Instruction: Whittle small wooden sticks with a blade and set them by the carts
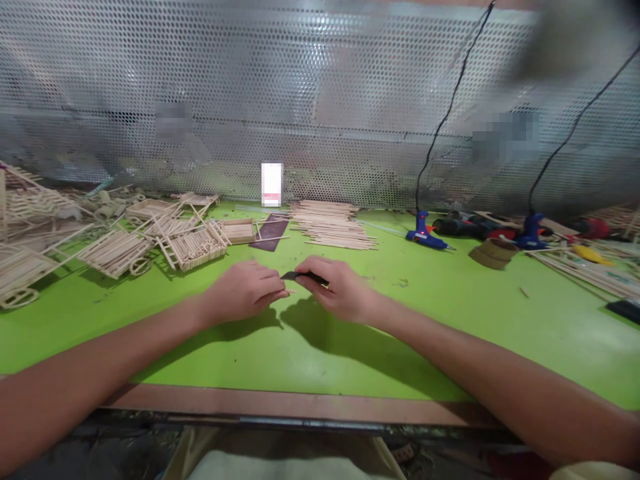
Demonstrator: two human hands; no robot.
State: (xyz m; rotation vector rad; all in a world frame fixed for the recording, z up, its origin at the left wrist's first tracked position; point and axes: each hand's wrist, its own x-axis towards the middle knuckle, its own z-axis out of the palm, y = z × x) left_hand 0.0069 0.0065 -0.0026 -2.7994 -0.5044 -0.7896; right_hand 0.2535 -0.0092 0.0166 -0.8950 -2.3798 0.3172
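Observation:
Over the middle of the green table [240, 360], my two hands are close together. My right hand [340, 287] is closed around a black knife [290, 275], its dark flat blade pointing left to my left fingertips. My left hand [245, 290] is closed in a pinch; a thin wooden stick [292, 291] pokes out slightly between its fingers, the rest hidden. Just beyond the hands lies a pile of thin wooden sticks [330, 223], with a dark brown sheet [271, 233] to its left.
Several small wooden carts [193, 247] crowd the left side. Two blue glue guns, one nearer [425, 233] and one farther right [531, 233], stand with black cords rising. A brown ring-shaped piece [493, 253] sits between them. Behind rises a perforated metal screen [300, 80].

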